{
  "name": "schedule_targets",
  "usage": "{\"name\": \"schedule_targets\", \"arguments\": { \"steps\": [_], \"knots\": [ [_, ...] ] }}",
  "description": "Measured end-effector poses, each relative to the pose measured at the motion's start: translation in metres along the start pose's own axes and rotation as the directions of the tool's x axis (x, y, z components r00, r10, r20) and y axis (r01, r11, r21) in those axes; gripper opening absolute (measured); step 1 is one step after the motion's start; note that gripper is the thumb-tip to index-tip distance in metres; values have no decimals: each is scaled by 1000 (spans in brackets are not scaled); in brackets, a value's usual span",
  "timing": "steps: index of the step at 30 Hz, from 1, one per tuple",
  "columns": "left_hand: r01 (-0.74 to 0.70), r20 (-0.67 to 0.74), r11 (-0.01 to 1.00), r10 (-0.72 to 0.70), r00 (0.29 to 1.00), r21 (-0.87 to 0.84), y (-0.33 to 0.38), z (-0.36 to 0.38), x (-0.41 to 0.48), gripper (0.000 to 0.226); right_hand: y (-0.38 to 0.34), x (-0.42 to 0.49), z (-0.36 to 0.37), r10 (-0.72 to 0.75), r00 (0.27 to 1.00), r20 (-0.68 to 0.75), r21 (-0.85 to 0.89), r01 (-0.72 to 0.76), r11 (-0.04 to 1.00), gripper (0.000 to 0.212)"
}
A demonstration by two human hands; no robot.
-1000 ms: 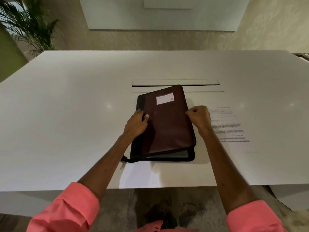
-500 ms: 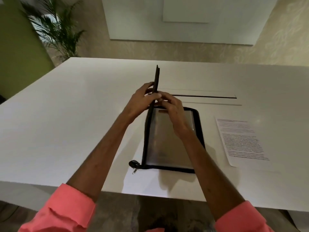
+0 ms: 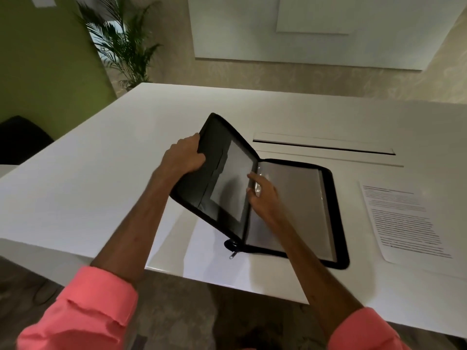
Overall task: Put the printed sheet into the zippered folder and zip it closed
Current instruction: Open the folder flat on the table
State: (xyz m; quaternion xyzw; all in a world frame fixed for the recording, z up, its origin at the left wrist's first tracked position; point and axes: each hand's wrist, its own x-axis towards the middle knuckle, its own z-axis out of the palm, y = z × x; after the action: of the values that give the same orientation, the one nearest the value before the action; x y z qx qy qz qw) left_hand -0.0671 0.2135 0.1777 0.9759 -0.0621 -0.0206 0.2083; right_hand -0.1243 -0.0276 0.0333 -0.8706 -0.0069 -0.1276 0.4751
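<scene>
On the white desk (image 3: pixel 75 188), near its front edge: one zippered folder (image 3: pixel 331 218), lying open, black fabric border with rounded corners, grey interior under glossy clear sleeves.

Cover flap: lifted and tilted toward 10 o'clock, dark inner lining with a pale rectangular panel. The left hand (image 3: pixel 183 157) is closed around its outer edge, thumb on the inside face.

Right hand (image 3: pixel 264 195): at the spine fold, fingers loosely spread and touching the clear sleeve edge; it grips nothing that can be made out.

Zipper pull (image 3: pixel 232 254): small metal tab, hanging off the folder's near corner at 6 o'clock, flat on the desk.

Printed sheet (image 3: pixel 404 218): white paper with dense black text lines, lying flat at 3 o'clock of the folder, just beside it and not touching. Nothing lies between sheet and folder.

Desk slot (image 3: pixel 323 146): long narrow recess with a flat lid, at 12 o'clock beyond the folder.

Surroundings: potted palm (image 3: pixel 121 46) at 11 o'clock past the desk corner; green wall (image 3: pixel 38 72) at 10 o'clock; pale panel (image 3: pixel 328 29) on a patterned wall at 12 o'clock. Coral-pink sleeves (image 3: pixel 83 314), rolled, at 6 o'clock. Desk surface smooth, faintly glossy.
</scene>
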Motion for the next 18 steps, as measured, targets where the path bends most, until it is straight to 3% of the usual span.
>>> {"name": "schedule_targets", "arguments": {
  "steps": [4,7,10,18],
  "knots": [
    [78,-47,990,-73,996,118,-19,33,-4,71,31,-10,12,8,997,73,-296,14,955,51],
    [115,-115,983,-98,988,143,-35,60,-6,72,37,-17,16,41,988,149,-452,31,892,59],
    [140,-152,978,-116,982,155,-57,89,-7,72,47,-23,22,18,981,195,-539,92,838,64],
    [114,-63,989,-109,992,96,-104,143,-18,80,56,-22,22,-14,971,239,-626,166,762,69]
  ]
}}
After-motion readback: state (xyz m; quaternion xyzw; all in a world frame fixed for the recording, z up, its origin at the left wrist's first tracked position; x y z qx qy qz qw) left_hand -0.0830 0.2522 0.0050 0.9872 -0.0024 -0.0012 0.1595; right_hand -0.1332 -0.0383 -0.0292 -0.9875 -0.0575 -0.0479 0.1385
